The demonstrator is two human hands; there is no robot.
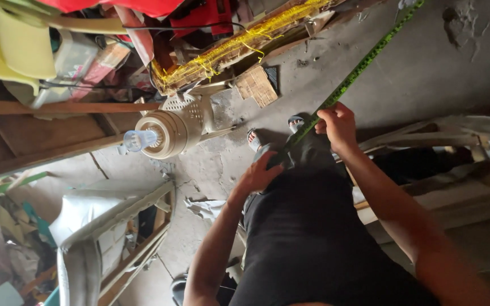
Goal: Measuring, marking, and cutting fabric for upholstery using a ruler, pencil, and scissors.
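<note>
A: Where's the green tape measure (364,65)?

B: Runs taut from the R hand (336,123) up toward the top-right of the view, over the grey concrete floor (426,62). Its lower end carries on past the R hand toward the L hand (259,174).

A: Grip on it?

B: R hand is clenched round the tape, fingers curled over it. L hand lies flat w/ fingers spread on the dark trousers (307,226), near the knee, close to the tape's lower end; can't tell whether it pins the tape.

A: Anything else on the floor?

B: Sandalled feet (273,133) just beyond the hands. A cream fan motor housing (168,130) w/ a clear blue cap lies to the L of the feet. A worn grey chair frame (103,226) sits toward the bottom-left. A yellow-strung wooden piece (239,45) is at top centre, w/ piled clutter near it.
</note>
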